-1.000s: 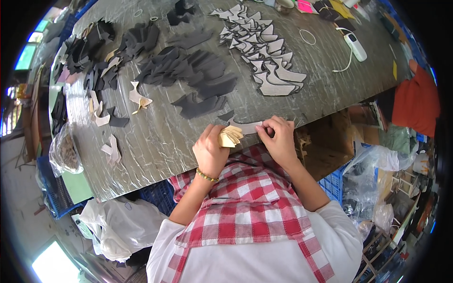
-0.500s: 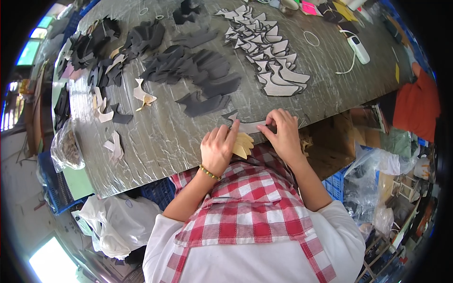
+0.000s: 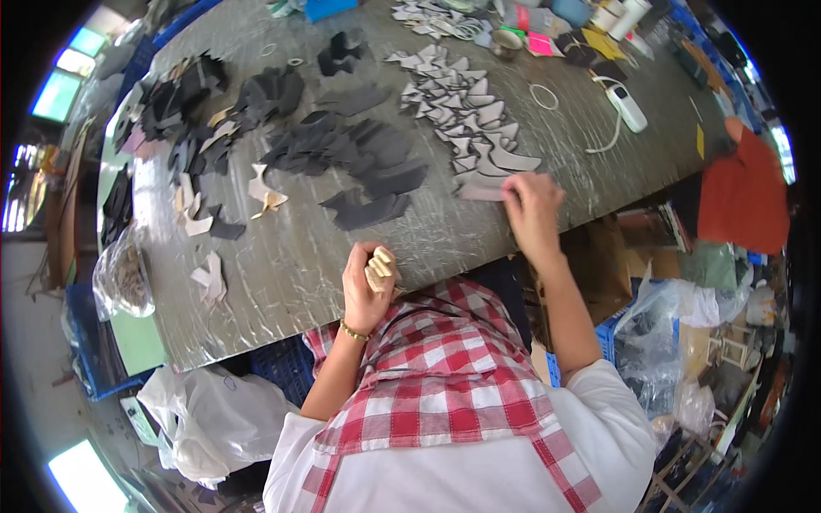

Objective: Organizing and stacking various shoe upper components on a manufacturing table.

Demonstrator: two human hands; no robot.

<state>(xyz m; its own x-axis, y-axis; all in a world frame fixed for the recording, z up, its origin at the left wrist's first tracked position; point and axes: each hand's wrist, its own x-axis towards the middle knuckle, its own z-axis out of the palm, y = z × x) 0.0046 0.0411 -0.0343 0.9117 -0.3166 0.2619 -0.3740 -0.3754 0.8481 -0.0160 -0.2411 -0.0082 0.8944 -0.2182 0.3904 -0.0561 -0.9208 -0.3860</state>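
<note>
Head view: the right hand [image 3: 537, 214] has thumb and fingertips closed together and seems to pinch the right end of a blurred pale grey strip [image 3: 481, 187], which lies at ten o'clock from it, at the near end of an overlapping row of pale, dark-edged pieces [image 3: 479, 107] running off toward eleven o'clock. The left hand [image 3: 366, 286] curls its fingers around a bundle of cream pieces [image 3: 380, 268] near the table's [image 3: 445, 244] front edge, with dark grey pieces [image 3: 368, 214] lying at twelve o'clock from it. With only one end apparently pinched, the strip could land crooked, or its edge could catch the neighbouring piece and push the row out of line. The cream bundle's loose ends look able to fan out; a slackened grip might let some slide toward six o'clock, over the table edge.
</note>
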